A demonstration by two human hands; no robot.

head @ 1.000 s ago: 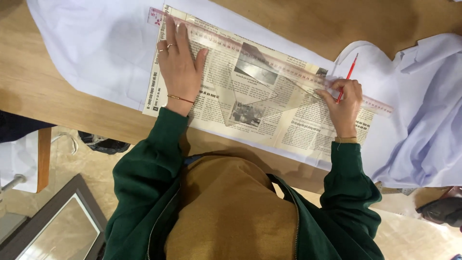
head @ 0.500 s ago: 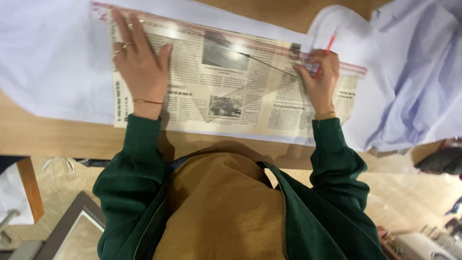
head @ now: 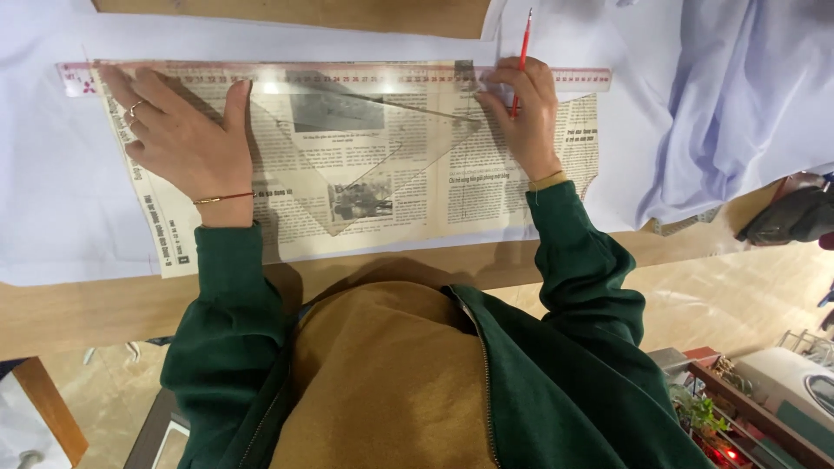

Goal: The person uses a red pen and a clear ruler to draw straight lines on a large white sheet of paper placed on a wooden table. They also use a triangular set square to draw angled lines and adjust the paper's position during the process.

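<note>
Left hand [head: 187, 143] lay flat with fingers spread, pressing the long clear ruler [head: 347, 76] and newspaper sheet [head: 382, 174] onto white fabric [head: 52, 200], right hand [head: 526, 117] gripped a red pencil [head: 521, 54] at the ruler's edge, clear set square [head: 365, 148] between them, wooden table [head: 104, 304] beneath.

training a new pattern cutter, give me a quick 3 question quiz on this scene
1. True or false: the left hand lies flat on the newspaper.
2. What does the right hand hold? A) scissors B) a red pencil C) chalk
3. Fill in: the pencil tip sits against the long clear ____ along the newspaper's far edge.

Key:
1. True. The palm and spread fingers press on the paper, reaching up to the ruler.
2. B. It is gripped upright.
3. Ruler. A clear set square lies below it, and white cloth lies under the paper.
</note>
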